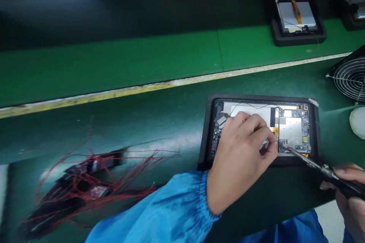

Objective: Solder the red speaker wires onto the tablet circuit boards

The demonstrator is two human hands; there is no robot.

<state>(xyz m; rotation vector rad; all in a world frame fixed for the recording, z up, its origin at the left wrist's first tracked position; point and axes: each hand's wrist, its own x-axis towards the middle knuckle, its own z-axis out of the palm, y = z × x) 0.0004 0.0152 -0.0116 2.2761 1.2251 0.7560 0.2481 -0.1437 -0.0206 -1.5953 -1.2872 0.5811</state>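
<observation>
An opened tablet (290,129) with its circuit board showing lies in a black frame (205,136) on the green bench. My left hand (242,152) rests over its middle, thumb and forefinger pinched at the board's lower left edge; a thin wire seems to run to the fingertips, though what they hold is too small to be sure of. At the lower right, my right hand (349,190) grips a soldering iron (322,169), whose tip touches or nearly touches the board just right of the left fingertips.
Red-wired black parts (98,191) lie in a pile at the left. Beyond the pale ledge (182,82), another opened tablet (296,13) sits in a frame, with a partly visible device (355,5) beside it. A round fan grille (352,79) stands at the right edge.
</observation>
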